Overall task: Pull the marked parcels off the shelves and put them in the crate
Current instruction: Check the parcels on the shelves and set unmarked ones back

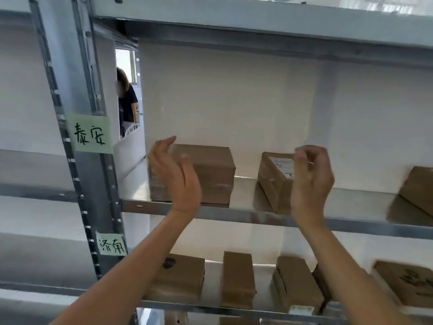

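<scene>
Two brown cardboard parcels stand on the upper metal shelf (pixel 246 215). My left hand (pixel 175 174) is raised in front of the left parcel (pixel 210 174), fingers apart, holding nothing. Curled and empty, my right hand (pixel 311 181) hovers in front of the second parcel (pixel 274 181), which bears a white label on top. A third parcel (pixel 419 188) shows at the right edge. On the lower shelf lie several more parcels; one (pixel 180 280) carries a dark mark near my left forearm, another (pixel 407 282) has black scribbles. No crate is in view.
A grey steel upright (pixel 93 184) with two green handwritten tags (pixel 92 134) stands at the left. Through a gap behind it, another person (pixel 127 102) in dark clothes stands far off. A white wall backs the shelves.
</scene>
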A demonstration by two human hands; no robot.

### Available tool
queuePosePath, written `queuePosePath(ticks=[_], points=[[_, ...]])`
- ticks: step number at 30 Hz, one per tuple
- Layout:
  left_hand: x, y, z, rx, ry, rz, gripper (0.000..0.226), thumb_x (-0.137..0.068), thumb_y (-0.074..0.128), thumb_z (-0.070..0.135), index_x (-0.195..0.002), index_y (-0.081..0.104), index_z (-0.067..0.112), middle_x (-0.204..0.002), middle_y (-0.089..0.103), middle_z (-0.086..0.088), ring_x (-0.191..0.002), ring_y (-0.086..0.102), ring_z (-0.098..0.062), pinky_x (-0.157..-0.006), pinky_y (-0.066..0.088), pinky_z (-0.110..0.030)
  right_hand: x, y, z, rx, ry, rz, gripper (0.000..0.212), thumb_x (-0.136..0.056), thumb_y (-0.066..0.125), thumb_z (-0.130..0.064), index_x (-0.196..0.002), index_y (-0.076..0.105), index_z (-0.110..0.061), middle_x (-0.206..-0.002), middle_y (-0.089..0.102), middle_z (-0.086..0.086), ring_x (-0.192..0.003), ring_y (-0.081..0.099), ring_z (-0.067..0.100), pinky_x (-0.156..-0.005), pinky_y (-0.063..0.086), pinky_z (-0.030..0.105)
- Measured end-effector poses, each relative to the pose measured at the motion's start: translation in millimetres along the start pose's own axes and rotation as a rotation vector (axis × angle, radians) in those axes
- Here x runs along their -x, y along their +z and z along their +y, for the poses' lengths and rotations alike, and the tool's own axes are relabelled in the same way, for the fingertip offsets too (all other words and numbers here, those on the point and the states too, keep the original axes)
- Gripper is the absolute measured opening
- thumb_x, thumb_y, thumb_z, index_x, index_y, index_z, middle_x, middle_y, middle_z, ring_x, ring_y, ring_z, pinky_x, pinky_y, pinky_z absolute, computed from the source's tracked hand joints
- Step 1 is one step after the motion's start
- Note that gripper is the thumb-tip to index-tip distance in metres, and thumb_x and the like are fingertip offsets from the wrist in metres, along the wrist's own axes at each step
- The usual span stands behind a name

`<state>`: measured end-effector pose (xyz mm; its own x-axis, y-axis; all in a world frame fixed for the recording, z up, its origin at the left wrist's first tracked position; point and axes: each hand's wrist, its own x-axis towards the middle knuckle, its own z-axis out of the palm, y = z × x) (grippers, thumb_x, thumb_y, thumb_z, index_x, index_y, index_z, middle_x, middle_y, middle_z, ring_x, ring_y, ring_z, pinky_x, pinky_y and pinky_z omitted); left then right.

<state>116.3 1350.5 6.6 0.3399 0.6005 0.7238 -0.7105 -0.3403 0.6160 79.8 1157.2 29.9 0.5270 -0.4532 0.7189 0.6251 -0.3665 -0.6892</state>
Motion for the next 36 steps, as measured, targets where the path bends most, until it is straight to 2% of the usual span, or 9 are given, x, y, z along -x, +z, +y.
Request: queuePosePath(ticks=[4, 8, 11, 15, 21, 26, 28, 32, 36], points=[[-23, -22, -32, -0.203, -0.265, 0.082, 0.033, -0.095, 0.043, 0.015, -0.127, 0.044, 0.011, -0.130, 0.042, -0.010, -0.127, 0.038, -0.024, -0.112, 0.024, -0.055, 35, 67, 9, 0.051, 0.144, -0.379, 0.027, -0.098, 0.054, -0.041, -0.119, 0.051, -0.025, -0.118, 0.054, -0.006, -0.108, 0.053, 0.008, -0.089, 0.044, 0.019], [-29, -38, -41, -0.116, -0.593, -0.076, 0.026, -0.103, 0.033, 0.029, -0.125, 0.038, 0.017, -0.125, 0.041, -0.001, -0.115, 0.045, -0.019, -0.101, 0.035, -0.034, 55, 95, 28, -0.077, 0.626, -0.462, 0.037, -0.100, 0.038, -0.053, -0.122, 0.040, -0.024, -0.110, 0.044, -0.007, -0.102, 0.043, 0.010, -0.090, 0.035, 0.025], [-32, -45, -37, -0.100, -0.753, -0.188, 0.025, -0.104, 0.025, 0.039, -0.120, 0.034, 0.022, -0.118, 0.043, 0.003, -0.103, 0.042, -0.016, -0.088, 0.032, -0.031, 55, 95, 35, -0.064, 0.691, -0.489, 0.051, -0.100, 0.031, -0.057, -0.140, 0.036, -0.026, -0.122, 0.043, -0.011, -0.113, 0.039, 0.009, -0.099, 0.029, 0.027], [-38, -55, -46, -0.064, -0.789, -0.247, 0.034, -0.102, 0.021, 0.046, -0.118, 0.042, 0.026, -0.112, 0.050, 0.006, -0.105, 0.047, -0.018, -0.090, 0.034, -0.033, 49, 92, 37, -0.074, 0.708, -0.460, 0.070, -0.082, 0.033, -0.083, -0.132, 0.047, -0.035, -0.136, 0.053, -0.009, -0.128, 0.049, 0.017, -0.113, 0.037, 0.043], [-45, -63, -33, 0.086, -0.777, -0.224, 0.034, -0.101, 0.026, 0.036, -0.092, 0.056, 0.023, -0.088, 0.062, 0.008, -0.085, 0.057, -0.007, -0.074, 0.037, -0.023, 32, 78, 33, -0.266, 0.710, -0.322, 0.045, -0.100, 0.035, -0.058, -0.107, 0.068, -0.027, -0.111, 0.072, 0.001, -0.108, 0.063, 0.018, -0.089, 0.047, 0.031], [-47, -59, -27, 0.139, -0.766, -0.261, 0.039, -0.104, 0.019, 0.040, -0.106, 0.056, 0.027, -0.093, 0.061, 0.015, -0.084, 0.052, 0.004, -0.080, 0.033, -0.019, 25, 78, 36, -0.249, 0.686, -0.329, 0.048, -0.099, 0.031, -0.061, -0.105, 0.069, -0.033, -0.108, 0.073, 0.003, -0.119, 0.059, 0.018, -0.112, 0.035, 0.037], [-46, -59, -26, 0.148, -0.769, -0.283, 0.040, -0.104, 0.019, 0.039, -0.111, 0.057, 0.028, -0.105, 0.062, 0.011, -0.091, 0.053, 0.001, -0.078, 0.035, -0.019, 25, 77, 38, -0.245, 0.691, -0.353, 0.049, -0.099, 0.031, -0.062, -0.102, 0.071, -0.033, -0.105, 0.073, 0.001, -0.119, 0.058, 0.017, -0.112, 0.035, 0.037], [-46, -62, -31, 0.180, -0.816, -0.305, 0.040, -0.103, 0.020, 0.043, -0.116, 0.056, 0.032, -0.118, 0.059, 0.009, -0.113, 0.051, -0.010, -0.103, 0.035, -0.033, 26, 75, 42, -0.268, 0.740, -0.411, 0.052, -0.095, 0.035, -0.066, -0.122, 0.065, -0.034, -0.120, 0.067, -0.009, -0.126, 0.055, 0.019, -0.111, 0.040, 0.041], [-46, -60, -29, 0.181, -0.810, -0.322, 0.042, -0.103, 0.019, 0.044, -0.126, 0.053, 0.032, -0.116, 0.057, 0.014, -0.107, 0.053, -0.009, -0.088, 0.041, -0.024, 22, 77, 44, -0.240, 0.706, -0.465, 0.038, -0.099, 0.032, -0.060, -0.112, 0.063, -0.041, -0.106, 0.068, -0.017, -0.113, 0.062, 0.014, -0.106, 0.046, 0.041]])
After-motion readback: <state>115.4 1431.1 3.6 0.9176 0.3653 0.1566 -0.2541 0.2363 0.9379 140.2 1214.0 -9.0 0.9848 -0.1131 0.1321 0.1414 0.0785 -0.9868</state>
